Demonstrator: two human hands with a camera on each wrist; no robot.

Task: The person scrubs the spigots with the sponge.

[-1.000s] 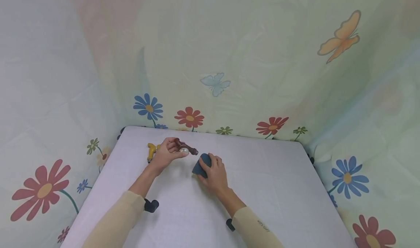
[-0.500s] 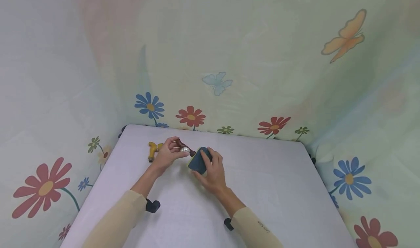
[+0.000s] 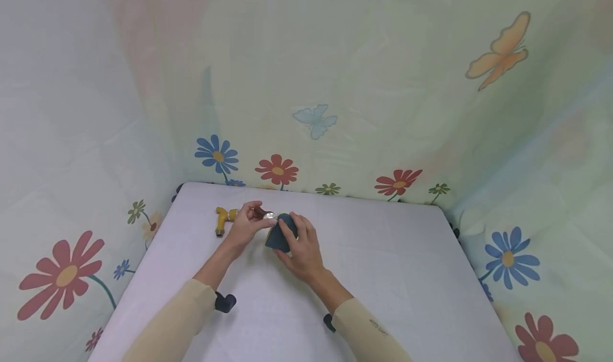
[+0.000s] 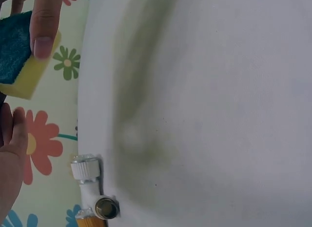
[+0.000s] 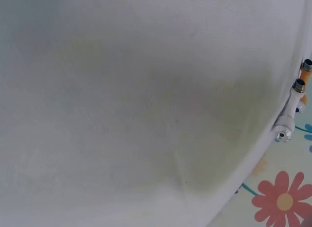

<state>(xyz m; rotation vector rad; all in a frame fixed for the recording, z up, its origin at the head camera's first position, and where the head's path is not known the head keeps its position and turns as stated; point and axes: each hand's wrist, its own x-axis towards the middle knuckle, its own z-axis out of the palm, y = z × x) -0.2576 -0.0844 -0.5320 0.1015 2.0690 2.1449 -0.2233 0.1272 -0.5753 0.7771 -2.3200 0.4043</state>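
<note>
In the head view my left hand (image 3: 244,229) holds up a dark red tap (image 3: 259,213) with a shiny round end, its far end now hidden by the sponge. My right hand (image 3: 304,250) grips a sponge (image 3: 278,238), blue-green scourer on one side and yellow foam on the other, against or right beside the tap. The left wrist view catches the sponge (image 4: 29,80) under a fingertip, with part of my left hand (image 4: 9,163) below it. Neither hand shows in the right wrist view.
A yellow tap (image 3: 221,222) lies on the white table (image 3: 383,266), left of my left hand. Both wrist views show a white tap (image 4: 90,188) beside an orange-yellow one (image 4: 90,221) near the table's edge. Flower-printed curtains (image 3: 364,85) surround the table.
My right hand has carried the sponge left and slightly up to the tap, covering its far end. The left hand has stayed nearly in place with the tap.
</note>
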